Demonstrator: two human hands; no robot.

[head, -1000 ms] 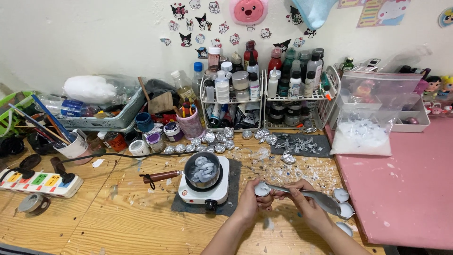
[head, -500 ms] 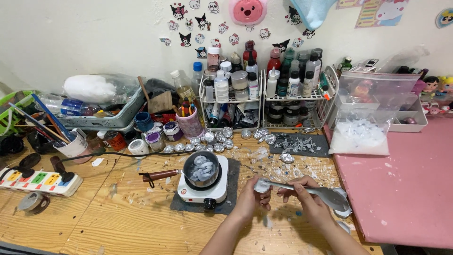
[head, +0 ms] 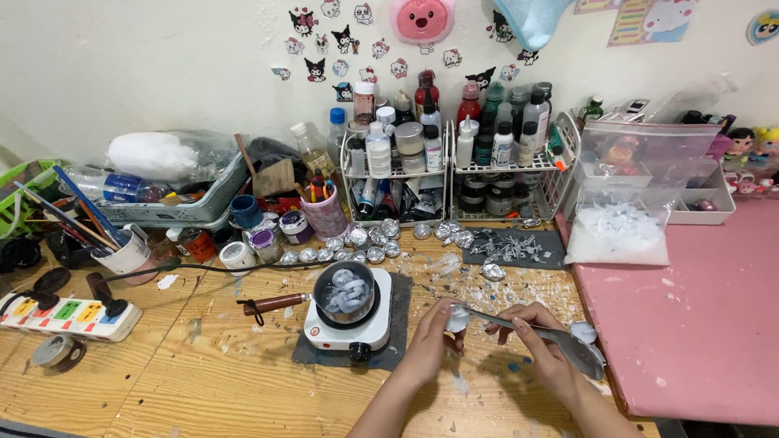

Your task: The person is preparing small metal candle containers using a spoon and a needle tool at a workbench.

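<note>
Hot plate (head: pixel 349 328) beside left hand (head: pixel 430 345)

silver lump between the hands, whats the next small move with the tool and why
Probably keep the left hand pinching the silver lump and work the tip of the metal tool along its edge. The right hand holds the tool with its tip already at the lump, and pale flakes lie scattered on the wooden table, which suggests material is being scraped off.

The left hand's (head: pixel 430 345) fingers hide most of the silvery lump (head: pixel 456 318); both forearms run off the bottom edge.
</note>
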